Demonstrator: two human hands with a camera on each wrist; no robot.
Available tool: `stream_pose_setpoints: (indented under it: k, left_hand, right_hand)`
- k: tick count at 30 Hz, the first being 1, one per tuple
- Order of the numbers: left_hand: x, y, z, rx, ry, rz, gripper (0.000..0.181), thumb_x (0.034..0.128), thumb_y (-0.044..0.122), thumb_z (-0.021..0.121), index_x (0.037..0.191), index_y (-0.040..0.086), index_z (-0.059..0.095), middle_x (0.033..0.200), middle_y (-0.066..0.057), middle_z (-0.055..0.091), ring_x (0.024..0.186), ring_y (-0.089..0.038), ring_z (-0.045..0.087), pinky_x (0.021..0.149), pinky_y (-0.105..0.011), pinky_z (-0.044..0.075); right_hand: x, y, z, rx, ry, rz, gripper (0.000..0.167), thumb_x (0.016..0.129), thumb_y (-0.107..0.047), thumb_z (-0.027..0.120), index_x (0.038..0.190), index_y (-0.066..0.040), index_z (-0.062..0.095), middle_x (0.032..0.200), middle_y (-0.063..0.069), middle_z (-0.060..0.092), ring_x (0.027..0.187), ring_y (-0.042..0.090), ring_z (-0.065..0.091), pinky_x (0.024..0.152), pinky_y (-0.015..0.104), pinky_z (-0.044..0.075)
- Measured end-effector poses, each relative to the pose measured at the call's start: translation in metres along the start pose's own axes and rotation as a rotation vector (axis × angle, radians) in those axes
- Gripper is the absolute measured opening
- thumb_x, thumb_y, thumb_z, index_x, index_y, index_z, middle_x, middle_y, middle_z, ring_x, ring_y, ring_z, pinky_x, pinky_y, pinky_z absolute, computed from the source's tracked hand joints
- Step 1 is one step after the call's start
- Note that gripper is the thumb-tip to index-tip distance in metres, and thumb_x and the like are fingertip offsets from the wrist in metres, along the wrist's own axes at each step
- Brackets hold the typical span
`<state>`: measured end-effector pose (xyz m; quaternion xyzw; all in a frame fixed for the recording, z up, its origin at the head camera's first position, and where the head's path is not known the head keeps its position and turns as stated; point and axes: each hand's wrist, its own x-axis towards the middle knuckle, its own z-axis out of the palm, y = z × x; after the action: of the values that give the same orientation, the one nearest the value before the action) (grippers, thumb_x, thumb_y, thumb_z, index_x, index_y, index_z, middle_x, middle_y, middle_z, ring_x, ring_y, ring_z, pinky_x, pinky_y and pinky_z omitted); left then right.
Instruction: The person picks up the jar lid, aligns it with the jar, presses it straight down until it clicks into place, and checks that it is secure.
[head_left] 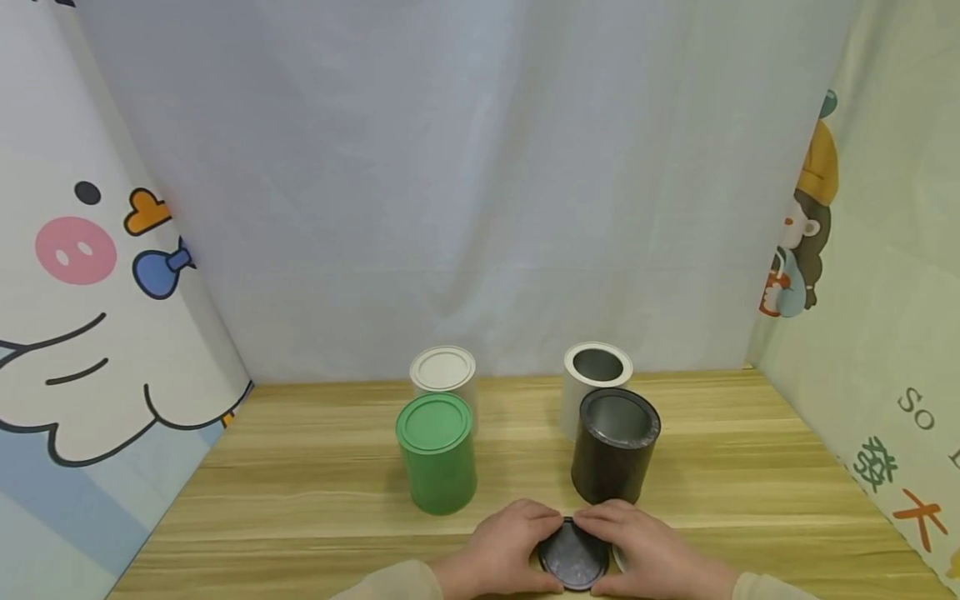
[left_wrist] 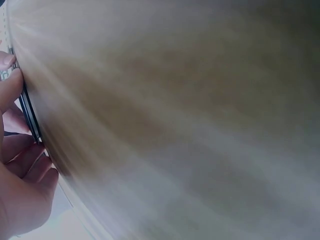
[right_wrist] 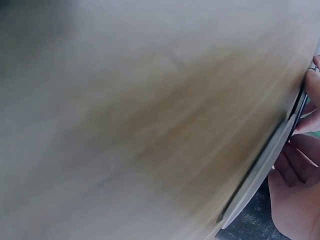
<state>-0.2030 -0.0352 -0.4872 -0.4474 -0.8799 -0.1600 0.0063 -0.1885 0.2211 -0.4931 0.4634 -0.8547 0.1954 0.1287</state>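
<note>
Between the two hands, near the front of the table, lies a round black lid (head_left: pixel 574 554). My left hand (head_left: pixel 510 552) grips its left side, thumb near the bottom and fingers at the top. From the other side my right hand (head_left: pixel 651 553) holds the lid's right edge the same way. Partly hidden under my right hand is a white lid (right_wrist: pixel 260 172), whose edge overlaps the black lid (right_wrist: pixel 299 112) in the right wrist view. Just behind the hands stands an open black can (head_left: pixel 613 458). The left wrist view catches the black lid (left_wrist: pixel 31 117) edge-on between fingers.
An open white can (head_left: pixel 574 404) stands behind the black one. To the left are a lidded green can (head_left: pixel 441 467) and, behind it, a lidded white can (head_left: pixel 465 400). Cloth hangs at the back and both sides of the wooden table (head_left: pixel 300 483).
</note>
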Motion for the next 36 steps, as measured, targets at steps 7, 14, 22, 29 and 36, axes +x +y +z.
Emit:
stream_pose_setpoints:
  k: [7, 14, 22, 29, 36]
  left_hand:
    - [0.000, -0.002, 0.000, -0.034, -0.017, 0.021, 0.066, 0.0824, 0.050, 0.077, 0.130, 0.007, 0.064, 0.128, 0.000, 0.062, 0.120, -0.011, 0.054, 0.098, -0.021, 0.045]
    - [0.001, -0.003, -0.004, -0.088, -0.038, 0.012, 0.067, 0.0836, 0.048, 0.077, 0.132, 0.005, 0.063, 0.130, -0.001, 0.062, 0.122, -0.011, 0.054, 0.099, -0.022, 0.045]
    - [0.000, -0.003, -0.011, -0.135, 0.016, 0.036, 0.065, 0.0834, 0.044, 0.079, 0.132, 0.004, 0.063, 0.130, -0.003, 0.062, 0.121, -0.012, 0.055, 0.100, -0.023, 0.045]
    - [-0.001, -0.003, -0.026, -0.189, 0.080, 0.033, 0.067, 0.0828, 0.043, 0.080, 0.134, 0.004, 0.061, 0.133, -0.005, 0.060, 0.124, -0.015, 0.055, 0.101, -0.027, 0.046]
    - [-0.001, 0.000, -0.042, -0.270, 0.156, 0.029, 0.065, 0.0800, 0.035, 0.084, 0.132, 0.004, 0.062, 0.131, -0.006, 0.062, 0.123, -0.016, 0.055, 0.104, -0.028, 0.044]
  right_hand:
    - [-0.002, -0.003, -0.002, 0.077, -0.015, 0.039, 0.065, 0.084, -0.046, 0.077, 0.131, -0.003, 0.063, 0.128, 0.004, 0.061, 0.111, 0.017, 0.056, 0.085, 0.034, 0.053]
    - [0.000, -0.005, -0.005, 0.087, -0.001, 0.061, 0.063, 0.084, -0.044, 0.078, 0.131, -0.004, 0.063, 0.127, 0.002, 0.061, 0.110, 0.018, 0.057, 0.084, 0.034, 0.053]
    - [0.002, -0.009, -0.011, 0.117, 0.004, 0.102, 0.061, 0.084, -0.042, 0.079, 0.130, -0.005, 0.064, 0.127, 0.001, 0.061, 0.111, 0.018, 0.057, 0.085, 0.034, 0.054]
    - [0.007, -0.015, -0.024, 0.142, 0.035, 0.149, 0.064, 0.085, -0.045, 0.078, 0.135, -0.009, 0.061, 0.130, 0.002, 0.059, 0.113, 0.020, 0.056, 0.085, 0.035, 0.054]
    - [0.012, -0.018, -0.034, 0.107, 0.140, 0.131, 0.066, 0.077, -0.038, 0.086, 0.133, -0.010, 0.063, 0.128, 0.001, 0.061, 0.112, 0.018, 0.056, 0.085, 0.035, 0.054]
